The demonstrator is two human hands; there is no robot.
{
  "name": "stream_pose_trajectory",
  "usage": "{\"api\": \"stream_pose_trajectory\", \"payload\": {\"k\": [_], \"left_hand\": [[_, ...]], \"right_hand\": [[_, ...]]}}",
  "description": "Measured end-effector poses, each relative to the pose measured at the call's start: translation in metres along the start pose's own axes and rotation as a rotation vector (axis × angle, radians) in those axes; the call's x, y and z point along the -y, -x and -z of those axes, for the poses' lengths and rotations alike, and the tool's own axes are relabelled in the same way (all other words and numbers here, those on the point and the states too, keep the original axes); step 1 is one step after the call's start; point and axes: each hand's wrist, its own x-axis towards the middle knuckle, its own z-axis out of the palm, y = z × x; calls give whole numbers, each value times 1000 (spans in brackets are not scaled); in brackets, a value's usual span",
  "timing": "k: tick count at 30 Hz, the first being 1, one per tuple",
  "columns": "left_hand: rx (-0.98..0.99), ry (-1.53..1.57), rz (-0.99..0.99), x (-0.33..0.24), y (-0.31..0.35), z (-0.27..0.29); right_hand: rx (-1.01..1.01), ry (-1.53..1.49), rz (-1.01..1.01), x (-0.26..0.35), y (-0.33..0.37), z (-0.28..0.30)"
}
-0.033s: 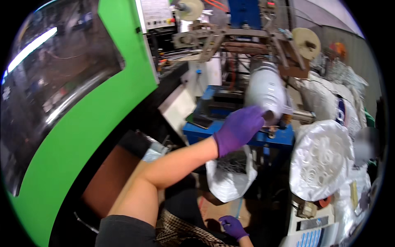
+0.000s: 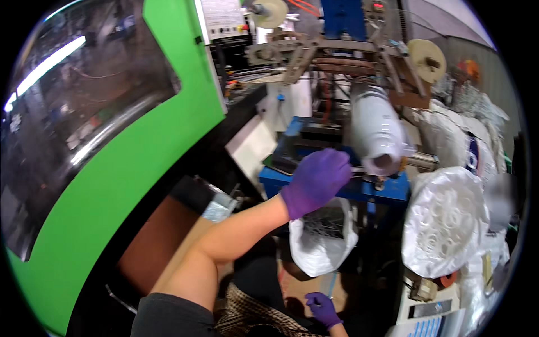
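Note:
A white, bottle-shaped container [image 2: 377,126] lies lengthwise in the machine, its round open end towards me. My left hand [image 2: 317,182], in a purple glove, is closed just left of that end, apart from the container. A thin metallic piece shows by its fingertips; whether the hand grips it I cannot make out. Low down near my lap, my right hand [image 2: 324,310], also gloved in purple, has its fingers curled together. Anything inside them is too small to name. Behind the left hand is the machine's blue base [image 2: 359,190].
A white bag of dark thin scraps [image 2: 320,261] hangs below the base. On the right sits a white bag of pale rings [image 2: 411,247], with more sacks [image 2: 441,126] behind. A green machine panel [image 2: 129,185] curves along the left. Metal arms [image 2: 348,45] span above the container.
My left hand has come away from the container's open end, down and to the left, uncovering the opening. The whole view has shifted slightly. My right hand stays low with fingers curled.

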Motion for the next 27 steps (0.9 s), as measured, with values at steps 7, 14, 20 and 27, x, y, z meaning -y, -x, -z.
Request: {"api": "stream_pose_trajectory", "payload": {"k": [7, 14, 20, 27], "left_hand": [[115, -95, 124, -21, 21, 68], [318, -191, -159, -54, -55, -59], [344, -316, -62, -32, -74, -48], [-136, 772, 778, -47, 110, 184]], "right_hand": [[100, 128, -101, -30, -3, -16], [323, 61, -481, -53, -4, -10], [36, -200, -479, -81, -2, 19], [86, -27, -483, -118, -9, 9]]}}
